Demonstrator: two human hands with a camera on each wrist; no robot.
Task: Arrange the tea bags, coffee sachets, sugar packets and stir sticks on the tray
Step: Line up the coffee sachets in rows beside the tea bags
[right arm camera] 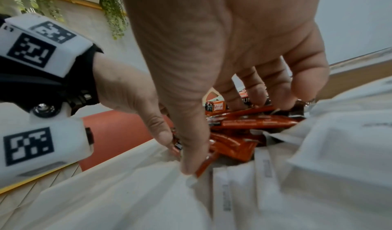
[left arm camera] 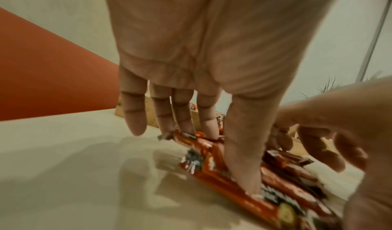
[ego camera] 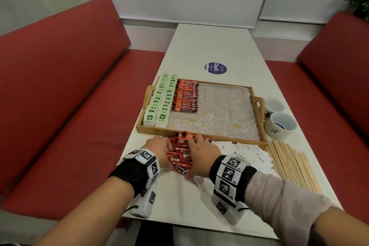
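A loose heap of red coffee sachets lies on the worktop just in front of the tray. The left hand and right hand cup the heap from both sides. Their fingers are spread and bent, tips pressing on the sachets.

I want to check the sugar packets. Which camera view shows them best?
The right wrist view: the white sugar packets fill its lower right, close, beside the loose coffee sachets. The head view shows them small, partly behind the right hand. The left wrist view shows none clearly.
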